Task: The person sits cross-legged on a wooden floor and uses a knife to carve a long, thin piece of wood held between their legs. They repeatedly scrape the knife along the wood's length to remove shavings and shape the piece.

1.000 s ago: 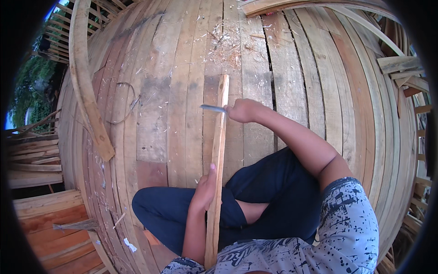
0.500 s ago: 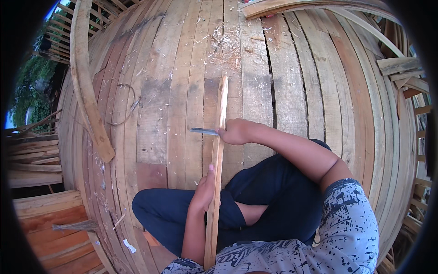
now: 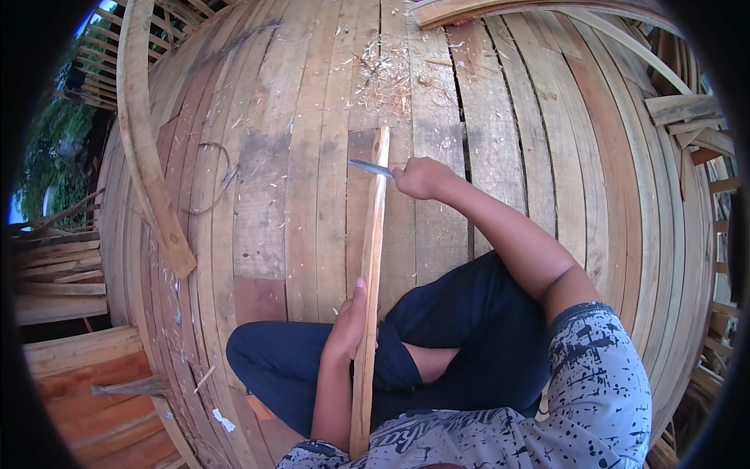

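Note:
A long, narrow wooden strip (image 3: 372,258) runs from my body out over the plank floor, its near end by my shirt. My left hand (image 3: 348,324) is closed round its lower part, thumb along the side and the other fingers mostly hidden behind the wood. Near the strip's far end, my right hand (image 3: 420,178) grips a knife (image 3: 369,166) in a fist that hides its handle. The blade points left and lies across the strip, seemingly touching its surface. Pale, freshly cut wood shows along the strip's upper part.
Wood shavings (image 3: 387,74) lie scattered on the plank floor (image 3: 262,195) ahead. A long curved board (image 3: 148,156) slants at the left, and another board (image 3: 500,12) crosses the far right. Stacked timber (image 3: 62,266) stands at the left edge. My crossed legs (image 3: 469,328) lie beneath the strip.
My right hand has slid the knife forward along the strip, away from my body, and the blade has tilted a little. My left hand and the strip stay nearly where they were.

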A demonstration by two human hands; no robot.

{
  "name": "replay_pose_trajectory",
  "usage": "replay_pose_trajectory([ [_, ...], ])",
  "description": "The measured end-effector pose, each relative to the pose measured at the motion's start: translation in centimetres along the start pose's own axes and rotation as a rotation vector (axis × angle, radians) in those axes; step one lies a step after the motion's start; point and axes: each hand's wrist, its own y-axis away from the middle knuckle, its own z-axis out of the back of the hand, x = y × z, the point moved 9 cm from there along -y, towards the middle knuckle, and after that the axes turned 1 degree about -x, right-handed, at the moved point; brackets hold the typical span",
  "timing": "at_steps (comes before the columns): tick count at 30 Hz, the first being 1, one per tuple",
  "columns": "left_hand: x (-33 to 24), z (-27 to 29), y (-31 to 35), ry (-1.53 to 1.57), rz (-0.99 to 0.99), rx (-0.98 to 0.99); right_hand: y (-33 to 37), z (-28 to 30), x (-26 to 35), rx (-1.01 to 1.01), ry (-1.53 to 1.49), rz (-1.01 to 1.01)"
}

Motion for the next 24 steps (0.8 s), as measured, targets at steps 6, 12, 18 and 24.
replay_pose_trajectory([
  [6, 0.0, 0.0, 0.6, 0.012, 0.045, 0.024, 0.8, -1.6, 1.4, 0.09, 0.022, 0.085],
  [12, -0.4, 0.0, 0.6, 0.019, 0.042, 0.024, 2.6, -4.1, 3.4, 0.039, -0.043, 0.191],
  [18, -0.4, -0.3, 0.6, -0.024, -0.022, 0.01, 0.9, 0.2, 0.5, 0.064, 0.032, -0.017],
  [24, 0.1, 0.0, 1.2, 0.023, 0.002, 0.019, 3.4, -4.9, 3.6, 0.043, 0.032, 0.191],
])
